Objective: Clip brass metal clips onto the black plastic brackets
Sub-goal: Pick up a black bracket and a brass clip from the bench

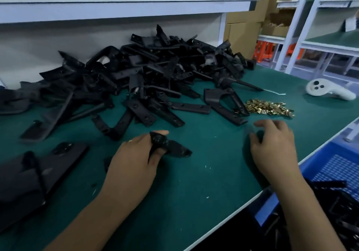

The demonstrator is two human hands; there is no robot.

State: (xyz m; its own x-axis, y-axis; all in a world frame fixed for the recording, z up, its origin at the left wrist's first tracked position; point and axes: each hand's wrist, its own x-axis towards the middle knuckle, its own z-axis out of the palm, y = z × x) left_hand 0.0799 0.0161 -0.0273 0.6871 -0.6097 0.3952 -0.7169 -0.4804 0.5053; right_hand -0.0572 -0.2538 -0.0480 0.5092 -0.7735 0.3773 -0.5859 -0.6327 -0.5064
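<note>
My left hand (136, 161) grips a black bracket (171, 145), fingers curled round its near end, with the rest of the piece sticking out to the right just above the green table (194, 182). My right hand (274, 143) hovers over the mat to the right, fingers loosely curled downward and holding nothing that I can make out; the blur there hides any small piece. The heap of brass clips (270, 108) lies just beyond my right fingertips, apart from them, and touching a triangular bracket (225, 103) at its left. Behind both hands the big pile of brackets (151, 72) spreads across the back of the table up to the white shelf unit (116, 7). Between my two hands the mat is bare green, open toward the near table edge, which runs diagonally under my right forearm. Past that edge sits a blue crate (330, 165) holding more black parts. A white controller (328, 90) rests far right on the mat, well apart from the clips.
</note>
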